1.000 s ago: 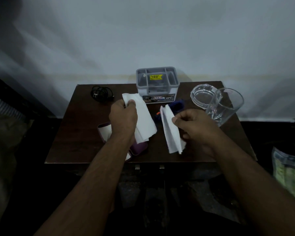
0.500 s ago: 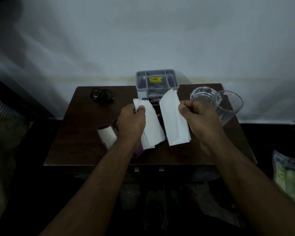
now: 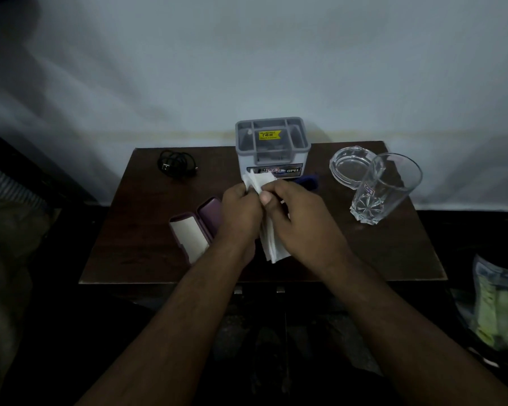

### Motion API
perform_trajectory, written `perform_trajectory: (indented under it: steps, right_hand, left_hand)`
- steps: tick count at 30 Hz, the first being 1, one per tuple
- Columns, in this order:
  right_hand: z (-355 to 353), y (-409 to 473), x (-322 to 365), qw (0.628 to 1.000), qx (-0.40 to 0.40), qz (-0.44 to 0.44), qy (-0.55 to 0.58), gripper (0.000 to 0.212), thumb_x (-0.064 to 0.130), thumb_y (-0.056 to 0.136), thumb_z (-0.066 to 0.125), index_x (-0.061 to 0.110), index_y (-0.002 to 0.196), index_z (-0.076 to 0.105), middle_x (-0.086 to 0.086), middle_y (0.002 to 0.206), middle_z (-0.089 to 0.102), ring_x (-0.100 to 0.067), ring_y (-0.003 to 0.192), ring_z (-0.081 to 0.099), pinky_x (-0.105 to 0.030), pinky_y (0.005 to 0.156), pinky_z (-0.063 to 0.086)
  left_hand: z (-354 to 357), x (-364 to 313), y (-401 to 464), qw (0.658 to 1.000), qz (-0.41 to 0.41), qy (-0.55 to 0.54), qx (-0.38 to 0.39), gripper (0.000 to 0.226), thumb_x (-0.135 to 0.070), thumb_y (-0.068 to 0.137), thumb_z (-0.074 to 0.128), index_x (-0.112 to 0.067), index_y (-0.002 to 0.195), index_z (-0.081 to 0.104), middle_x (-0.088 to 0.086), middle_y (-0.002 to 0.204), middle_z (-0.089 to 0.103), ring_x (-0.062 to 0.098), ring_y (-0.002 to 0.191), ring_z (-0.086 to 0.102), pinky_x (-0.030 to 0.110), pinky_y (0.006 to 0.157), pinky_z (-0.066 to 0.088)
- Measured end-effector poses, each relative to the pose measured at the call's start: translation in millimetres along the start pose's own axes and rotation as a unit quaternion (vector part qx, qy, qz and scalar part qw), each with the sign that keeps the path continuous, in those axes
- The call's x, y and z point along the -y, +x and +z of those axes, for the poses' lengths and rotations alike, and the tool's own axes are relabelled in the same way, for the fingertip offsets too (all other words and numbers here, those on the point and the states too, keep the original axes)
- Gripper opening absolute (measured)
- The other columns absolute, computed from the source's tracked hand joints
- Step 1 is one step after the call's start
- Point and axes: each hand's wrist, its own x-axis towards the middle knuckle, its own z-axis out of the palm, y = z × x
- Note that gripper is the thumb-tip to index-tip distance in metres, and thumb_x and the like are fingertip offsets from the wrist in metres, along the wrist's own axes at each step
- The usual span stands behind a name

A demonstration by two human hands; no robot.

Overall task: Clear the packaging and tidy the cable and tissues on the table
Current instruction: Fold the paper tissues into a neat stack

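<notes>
Over the middle of the dark wooden table [image 3: 135, 259], my left hand [image 3: 240, 210] and my right hand [image 3: 298, 213] meet and pinch the white tissues [image 3: 272, 244] together. The tissues stick out above the fingers and hang down below the palms. A coiled black cable [image 3: 176, 164] lies at the table's far left corner, apart from both hands. A grey plastic organiser [image 3: 272, 146] with a yellow price sticker stands at the far edge, just beyond my hands.
An open purple case [image 3: 194, 228] lies left of my left hand. A clear glass ashtray [image 3: 351, 168] and a drinking glass [image 3: 386, 187] stand at the right. A blue object [image 3: 307, 181] peeks out behind my right hand. A bag [image 3: 499, 303] sits on the floor at right.
My hands each held a separate tissue apart; they have now come together, and the two tissues are pressed into one bundle between them.
</notes>
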Motion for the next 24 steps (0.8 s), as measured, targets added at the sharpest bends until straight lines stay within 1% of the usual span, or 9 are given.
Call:
perform_trajectory:
  steps: [2,3,7,10,15,17,19,21,24]
  right_hand:
    - [1,1,1,0.999,0.002,0.023,0.029,0.033,0.033,0.108,0.046,0.009,0.106,0.069,-0.004,0.098,0.072,-0.018,0.091,0.068,-0.040,0.086,0.052]
    - [0,1,0,0.998,-0.004,0.046,0.047,0.035,0.034,0.108,0.045,0.009,0.104,0.069,-0.004,0.096,0.073,-0.018,0.089,0.069,-0.042,0.085,0.053]
    - [-5,7,-7,0.990,-0.065,0.101,0.069,0.015,0.025,0.097,0.067,0.016,0.108,0.068,0.003,0.100,0.071,-0.008,0.089,0.067,-0.033,0.088,0.054]
    - [-8,8,-11,0.986,-0.077,0.123,0.077,0.040,0.027,0.087,0.079,0.018,0.121,0.059,-0.002,0.113,0.061,-0.012,0.097,0.064,-0.029,0.086,0.055]
    - [-12,7,-14,0.972,-0.036,0.139,0.185,0.044,0.023,0.086,0.081,0.027,0.122,0.056,0.008,0.112,0.067,-0.002,0.100,0.065,-0.023,0.087,0.055]
    - [-13,7,-16,0.972,-0.037,0.131,0.190,0.045,0.022,0.084,0.083,0.023,0.121,0.059,0.007,0.113,0.068,0.000,0.098,0.066,-0.020,0.086,0.055]
    - [-13,8,-18,0.975,-0.039,0.122,0.179,0.050,0.023,0.081,0.085,0.019,0.124,0.059,0.001,0.120,0.067,-0.005,0.102,0.066,-0.025,0.088,0.057]
    - [-12,9,-19,0.978,-0.038,0.124,0.165,0.053,0.025,0.080,0.086,0.019,0.126,0.059,-0.006,0.126,0.063,-0.016,0.107,0.067,-0.038,0.093,0.058]
    - [-13,11,-19,0.982,-0.056,0.117,0.138,0.042,0.025,0.079,0.086,0.021,0.114,0.062,-0.011,0.121,0.063,-0.019,0.103,0.068,-0.042,0.092,0.058]
  left_hand:
    - [-3,-2,1,0.998,-0.018,-0.052,0.019,0.026,0.003,0.097,0.053,-0.008,0.082,0.072,0.002,0.059,0.072,0.013,0.050,0.068,0.020,0.044,0.052]
    - [-5,-3,3,0.997,-0.029,-0.072,0.030,0.024,0.003,0.097,0.055,-0.006,0.083,0.072,0.005,0.059,0.071,0.016,0.050,0.067,0.023,0.045,0.054]
    - [-8,-3,5,0.991,-0.020,-0.096,0.091,0.021,0.003,0.093,0.061,-0.003,0.098,0.080,0.018,0.089,0.079,0.032,0.073,0.074,0.040,0.066,0.064]
    - [-8,-1,4,0.987,-0.007,-0.092,0.128,0.023,0.000,0.094,0.064,-0.008,0.109,0.080,0.022,0.106,0.079,0.041,0.096,0.076,0.052,0.084,0.063]
    - [-16,-3,10,0.992,0.011,-0.061,0.110,0.027,0.005,0.089,0.069,-0.014,0.104,0.080,0.017,0.098,0.081,0.033,0.080,0.080,0.038,0.062,0.064]
    - [-17,-3,10,0.993,0.014,-0.060,0.097,0.029,0.010,0.086,0.069,-0.011,0.102,0.080,0.018,0.096,0.081,0.033,0.079,0.080,0.038,0.061,0.063]
    - [-16,-3,10,0.995,0.025,-0.045,0.084,0.029,0.012,0.084,0.069,-0.007,0.105,0.079,0.019,0.095,0.080,0.036,0.080,0.079,0.040,0.062,0.064]
    - [-16,-2,10,0.996,0.042,-0.029,0.078,0.030,0.012,0.083,0.071,-0.005,0.106,0.078,0.018,0.095,0.081,0.036,0.082,0.079,0.043,0.066,0.065]
    - [-17,-2,10,0.996,0.073,-0.001,0.058,0.029,0.009,0.080,0.077,-0.005,0.105,0.077,0.015,0.093,0.081,0.032,0.083,0.080,0.045,0.071,0.066]
